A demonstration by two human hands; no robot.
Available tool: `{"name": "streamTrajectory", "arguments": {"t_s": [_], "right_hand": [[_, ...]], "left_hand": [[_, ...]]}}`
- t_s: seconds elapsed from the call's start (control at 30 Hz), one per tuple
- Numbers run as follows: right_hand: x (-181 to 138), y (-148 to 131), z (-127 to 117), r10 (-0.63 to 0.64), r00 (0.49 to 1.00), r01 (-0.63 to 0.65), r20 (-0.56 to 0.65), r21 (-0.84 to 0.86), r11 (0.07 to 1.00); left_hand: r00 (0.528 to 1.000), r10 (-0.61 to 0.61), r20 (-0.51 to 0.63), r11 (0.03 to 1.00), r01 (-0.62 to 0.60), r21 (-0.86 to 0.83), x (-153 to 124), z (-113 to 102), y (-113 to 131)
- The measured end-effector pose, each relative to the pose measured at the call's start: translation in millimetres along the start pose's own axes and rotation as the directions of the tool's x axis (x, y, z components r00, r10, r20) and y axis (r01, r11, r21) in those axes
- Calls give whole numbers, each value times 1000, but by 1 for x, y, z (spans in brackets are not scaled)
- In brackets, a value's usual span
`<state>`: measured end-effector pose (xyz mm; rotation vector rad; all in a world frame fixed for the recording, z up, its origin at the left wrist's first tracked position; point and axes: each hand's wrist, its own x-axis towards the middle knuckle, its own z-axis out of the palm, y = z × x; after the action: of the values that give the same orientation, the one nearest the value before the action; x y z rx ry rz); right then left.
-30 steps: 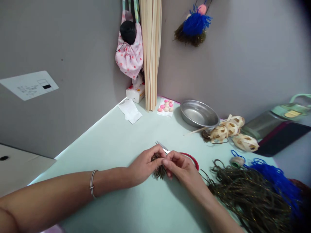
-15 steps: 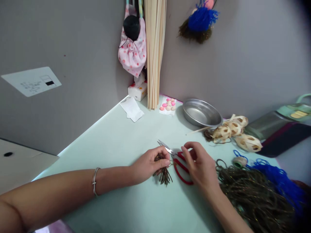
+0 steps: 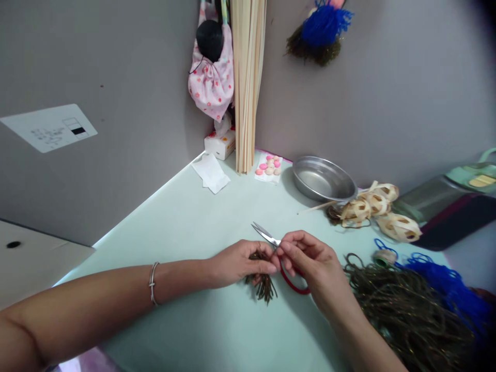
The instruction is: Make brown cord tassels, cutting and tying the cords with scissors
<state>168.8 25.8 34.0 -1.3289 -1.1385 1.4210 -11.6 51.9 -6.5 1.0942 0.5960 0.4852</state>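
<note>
While the left hand (image 3: 241,263) grips the yarn bundle (image 3: 265,289) beside the scissors (image 3: 268,236), the right hand (image 3: 314,261) pinches narrowly near its end, held item indiscernible. Step: apparently securing strands; the next move requires a steady left grip.

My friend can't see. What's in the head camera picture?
A person's left hand holds a small brown yarn bundle over a pale green table; the right hand is close beside it, partly covering red-handled scissors. Brown and blue yarn lies at right, a metal bowl beyond.
</note>
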Motion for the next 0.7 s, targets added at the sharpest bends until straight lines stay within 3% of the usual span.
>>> {"name": "streamTrajectory", "arguments": {"t_s": [0.1, 0.2, 0.33, 0.4, 0.5, 0.7], "right_hand": [[0, -1, -1, -36, 999, 37, -34, 22, 999], [-1, 2, -1, -79, 997, 77, -15, -108, 991], [-2, 8, 1, -53, 970, 126, 237, -305, 944], [-3, 10, 2, -41, 956, 147, 292, -349, 925], [-3, 13, 3, -62, 976, 140, 207, -388, 911], [-3, 12, 4, -150, 987, 159, 54, -335, 929]], "left_hand": [[997, -39, 62, 999, 38, 5, -1, 2, 2], [999, 4, -46, 998, -6, -59, -2, 1, 5], [979, 96, -182, 985, -120, -125, -1, -3, 6], [969, 106, -223, 984, -135, -118, 0, -5, 6], [958, 110, -265, 991, -127, -48, 0, -8, 5], [984, 48, -172, 999, -51, -14, 0, -9, 3]]}}
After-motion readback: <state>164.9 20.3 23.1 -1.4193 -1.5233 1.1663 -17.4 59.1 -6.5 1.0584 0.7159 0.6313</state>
